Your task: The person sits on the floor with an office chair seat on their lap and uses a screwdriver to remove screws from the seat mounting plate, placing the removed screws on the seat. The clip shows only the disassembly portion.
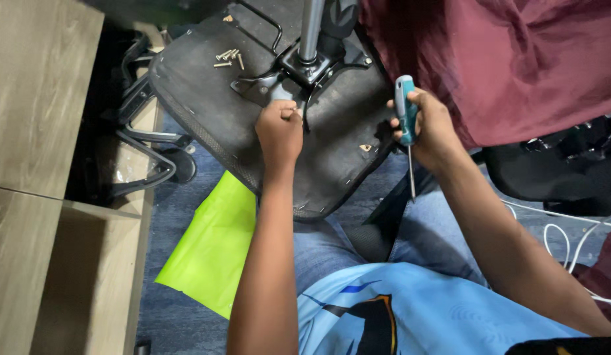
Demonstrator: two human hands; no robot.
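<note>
An upturned black chair seat lies across my knees, its underside facing me. A black metal bracket with a silver gas cylinder is fixed at its middle. My left hand is closed in a fist against the bracket's near edge, pinching something small that I cannot make out. My right hand grips a screwdriver by its teal handle, shaft pointing down, just off the seat's right edge. Several loose screws rest on the seat at the upper left.
A wooden cabinet stands at the left, with black chair parts beside it. A lime green sheet lies on the blue carpet. A maroon cloth hangs at the upper right; white cables trail at the right.
</note>
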